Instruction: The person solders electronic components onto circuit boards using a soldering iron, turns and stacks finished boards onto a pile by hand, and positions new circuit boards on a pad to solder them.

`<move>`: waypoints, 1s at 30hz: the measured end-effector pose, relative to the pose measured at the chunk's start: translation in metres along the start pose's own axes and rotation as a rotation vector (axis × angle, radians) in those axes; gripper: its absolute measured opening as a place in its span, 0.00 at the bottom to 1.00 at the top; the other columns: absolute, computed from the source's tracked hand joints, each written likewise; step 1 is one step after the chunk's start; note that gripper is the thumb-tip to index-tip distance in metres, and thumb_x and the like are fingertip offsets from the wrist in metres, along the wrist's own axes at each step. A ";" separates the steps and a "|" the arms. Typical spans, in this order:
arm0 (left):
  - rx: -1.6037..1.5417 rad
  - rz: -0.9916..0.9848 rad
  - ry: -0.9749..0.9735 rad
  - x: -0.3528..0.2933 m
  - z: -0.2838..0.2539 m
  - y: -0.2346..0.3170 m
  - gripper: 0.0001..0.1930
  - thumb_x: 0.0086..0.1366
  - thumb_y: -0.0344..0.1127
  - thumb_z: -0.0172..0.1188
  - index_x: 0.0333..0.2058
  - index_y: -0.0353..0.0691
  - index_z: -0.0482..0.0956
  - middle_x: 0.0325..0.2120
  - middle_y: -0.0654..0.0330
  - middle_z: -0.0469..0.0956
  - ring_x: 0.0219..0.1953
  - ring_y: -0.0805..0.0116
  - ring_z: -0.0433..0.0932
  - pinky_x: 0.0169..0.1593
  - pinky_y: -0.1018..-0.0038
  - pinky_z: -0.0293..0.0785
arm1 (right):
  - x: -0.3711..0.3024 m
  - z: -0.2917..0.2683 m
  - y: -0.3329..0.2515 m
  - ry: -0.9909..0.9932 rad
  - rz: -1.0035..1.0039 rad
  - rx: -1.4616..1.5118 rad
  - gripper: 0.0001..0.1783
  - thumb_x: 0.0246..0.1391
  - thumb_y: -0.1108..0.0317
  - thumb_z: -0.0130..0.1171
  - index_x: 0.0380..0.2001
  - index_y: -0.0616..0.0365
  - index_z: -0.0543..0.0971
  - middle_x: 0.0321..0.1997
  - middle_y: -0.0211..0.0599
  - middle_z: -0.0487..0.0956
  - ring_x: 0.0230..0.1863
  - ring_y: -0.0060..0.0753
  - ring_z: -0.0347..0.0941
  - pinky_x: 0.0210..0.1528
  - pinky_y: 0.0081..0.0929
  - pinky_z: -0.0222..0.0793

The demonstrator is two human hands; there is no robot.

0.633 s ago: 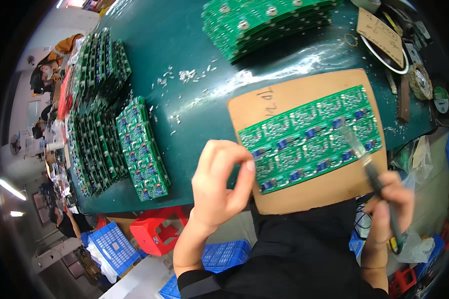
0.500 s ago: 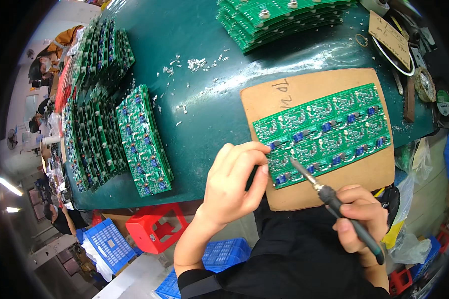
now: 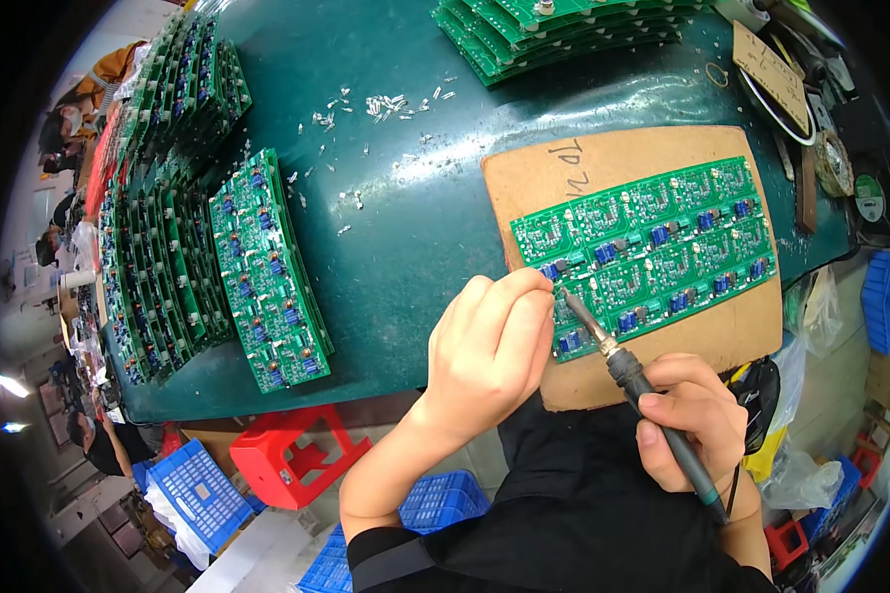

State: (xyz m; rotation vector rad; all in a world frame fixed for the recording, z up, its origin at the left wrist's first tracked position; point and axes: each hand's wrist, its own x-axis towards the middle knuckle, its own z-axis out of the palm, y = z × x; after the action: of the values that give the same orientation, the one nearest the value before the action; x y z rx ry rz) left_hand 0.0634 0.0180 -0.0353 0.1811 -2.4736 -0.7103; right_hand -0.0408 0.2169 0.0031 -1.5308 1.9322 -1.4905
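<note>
The soldering iron [image 3: 625, 367] is gripped pen-like by the right hand [image 3: 697, 420], presumably for control; the left hand [image 3: 494, 346] is pinched closed, contents unclear. The circuit board [image 3: 653, 259] is cushioned, probably, by cardboard [image 3: 524, 183].

My top [image 3: 603, 529]: black cloth, short-sleeved | my left sleeve [image 3: 368, 547]: black, dark-grey band across | my right sleeve [image 3: 727, 575]: black | my left forearm [image 3: 391, 479]: bare | my left hand [image 3: 489, 351], my right hand [image 3: 697, 420]: bare, ungloved

Your green circuit board [image 3: 653, 259], rowed with blue parts, lies slanted on brown cardboard [image 3: 727, 328]; your dark-handled soldering iron [image 3: 625, 369] tilts over its left end, tip apparently touching.
</note>
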 end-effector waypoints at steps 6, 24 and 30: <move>-0.026 0.005 0.023 0.004 -0.002 0.003 0.12 0.47 0.17 0.66 0.32 0.35 0.77 0.34 0.57 0.78 0.26 0.62 0.73 0.29 0.72 0.69 | -0.004 -0.007 0.000 0.122 0.027 0.065 0.13 0.47 0.81 0.61 0.38 0.66 0.76 0.17 0.36 0.73 0.28 0.42 0.76 0.39 0.38 0.74; -0.127 -0.059 -0.075 0.029 0.005 0.022 0.10 0.53 0.18 0.63 0.34 0.34 0.77 0.34 0.55 0.79 0.35 0.60 0.78 0.38 0.69 0.75 | -0.021 -0.030 0.013 0.271 0.071 0.079 0.11 0.49 0.77 0.58 0.37 0.67 0.72 0.13 0.36 0.68 0.26 0.40 0.73 0.33 0.37 0.72; -0.066 -0.046 -0.117 0.034 0.020 0.020 0.10 0.51 0.18 0.63 0.32 0.36 0.76 0.32 0.56 0.78 0.34 0.59 0.78 0.37 0.68 0.74 | -0.017 -0.025 0.017 0.218 0.135 0.106 0.11 0.48 0.79 0.60 0.38 0.67 0.75 0.15 0.37 0.70 0.27 0.42 0.75 0.35 0.37 0.73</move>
State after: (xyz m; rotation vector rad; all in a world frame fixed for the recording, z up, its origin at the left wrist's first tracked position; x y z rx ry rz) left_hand 0.0245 0.0350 -0.0224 0.1761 -2.5594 -0.8433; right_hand -0.0617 0.2432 -0.0063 -1.2120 1.9918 -1.7302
